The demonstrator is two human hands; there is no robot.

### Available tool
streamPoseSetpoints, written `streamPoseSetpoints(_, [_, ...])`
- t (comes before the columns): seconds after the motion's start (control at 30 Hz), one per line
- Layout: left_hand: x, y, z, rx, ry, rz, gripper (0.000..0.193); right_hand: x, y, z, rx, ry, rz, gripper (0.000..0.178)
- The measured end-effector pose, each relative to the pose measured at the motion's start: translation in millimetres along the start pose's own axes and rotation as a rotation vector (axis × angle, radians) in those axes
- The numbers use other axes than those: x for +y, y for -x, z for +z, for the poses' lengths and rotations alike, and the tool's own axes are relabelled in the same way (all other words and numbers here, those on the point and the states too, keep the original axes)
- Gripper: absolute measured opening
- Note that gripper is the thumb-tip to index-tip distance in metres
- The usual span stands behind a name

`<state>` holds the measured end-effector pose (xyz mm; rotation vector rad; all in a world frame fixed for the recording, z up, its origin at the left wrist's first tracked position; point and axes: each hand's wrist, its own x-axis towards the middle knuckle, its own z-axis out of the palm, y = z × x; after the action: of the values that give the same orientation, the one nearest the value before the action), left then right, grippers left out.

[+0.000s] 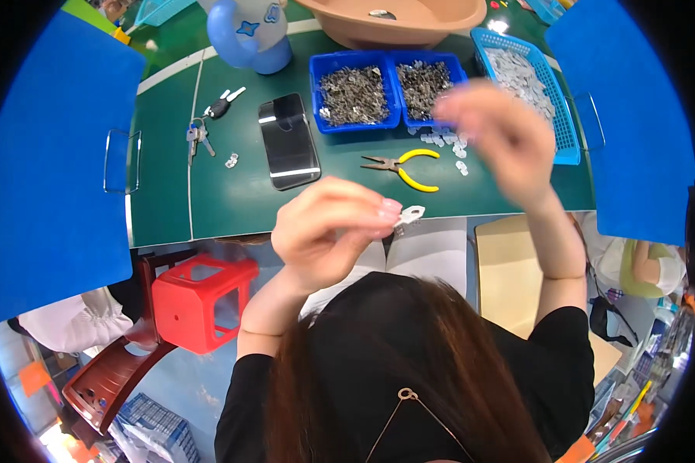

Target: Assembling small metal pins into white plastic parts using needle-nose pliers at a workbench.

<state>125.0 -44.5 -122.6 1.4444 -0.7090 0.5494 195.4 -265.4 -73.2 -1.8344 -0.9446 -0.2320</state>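
Pinched between the thumb and fingertips of my left hand (328, 228) is a small white plastic piece (412, 214) with a hole in it, held just past the table's near edge. My right hand (510, 135) is raised by the right blue bin (418, 122) of small dark metal parts; its fingers are smeared by motion, so what they hold, if anything, cannot be told. Next to that bin stands another blue bin (316, 100) with similar metal parts. Several clear plastic pieces (461, 167) lie loose below the right bin. Pliers (401, 164) with yellow handles rest between my hands.
On the green table (162, 185) lie a black phone (288, 143), keys (198, 137) and a small clear piece (232, 160). A light-blue basket (567, 139) holds pale plastic pieces. Behind stand a blue-handled jug (270, 58) and a tan basin (394, 35). Blue panels (54, 170) flank both sides.
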Motion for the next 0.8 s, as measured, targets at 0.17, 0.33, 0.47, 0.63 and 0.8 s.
streamPoseSetpoints(0.17, [-2, 6, 14, 0.070, 0.550, -0.389, 0.009, -36, 14, 21, -0.062, -0.027, -0.111, 0.019])
streamPoseSetpoints(0.33, [-3, 10, 14, 0.051, 0.531, -0.381, 0.009, -42, 22, 23, -0.057, -0.040, -0.041, 0.019])
streamPoseSetpoints(0.47, [0, 13, 12, 0.036, 0.394, -0.297, 0.013, -46, 23, 25, -0.074, -0.018, 0.009, 0.018])
streamPoseSetpoints(0.63, [1, 9, 9, -0.035, 0.166, -0.052, 0.021, -44, 30, 32, -0.091, 0.001, -0.122, 0.018])
streamPoseSetpoints(0.8, [7, 7, 8, -0.121, 0.096, 0.075, 0.022, -44, 32, 31, -0.112, -0.033, -0.203, 0.018])
